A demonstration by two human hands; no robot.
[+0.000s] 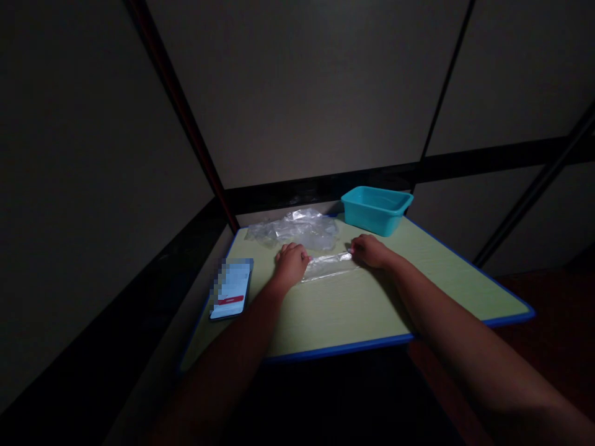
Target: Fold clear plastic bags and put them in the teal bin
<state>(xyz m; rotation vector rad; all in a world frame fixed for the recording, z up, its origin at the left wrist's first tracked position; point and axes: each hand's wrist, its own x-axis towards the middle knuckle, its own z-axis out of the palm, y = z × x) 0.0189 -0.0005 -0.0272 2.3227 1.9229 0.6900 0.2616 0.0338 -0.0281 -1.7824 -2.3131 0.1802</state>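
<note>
Clear plastic, thin: one clear plastic sheet (329, 266), narrow as it lay, perhaps folded. Location: on the tabletop (344, 316), left of the teal basin (369, 218) and nearer to the person than it.

Handling, as judged from where I stood: very light, limp, with no stiffness of its own; likely slippery against itself and quick to crease, cling or tear if pulled hard. Best places to take hold: the two end corners of the edge facing the basin, with a light pinch and even tension.

Grip, left hand (292, 261): thumb and fingers appeared pinched on the sheet's left end, the end farther from the basin. Grip, right hand (369, 251): fingertips gathered on the other end, just in front of the basin. The light was dim, so I could not swear to how many fingers pressed the film.

Orientation: long axis crosswise to the person, running from hand to hand; the right end slanted slightly away from the body, toward the basin. The sheet lay low and nearly flat, a bright crease along its far edge.

Also listed: one crumpled heap of clear plastic (295, 230), just left of the basin; one phone (233, 288), screen lit, well left of the basin and nearer the person.
</note>
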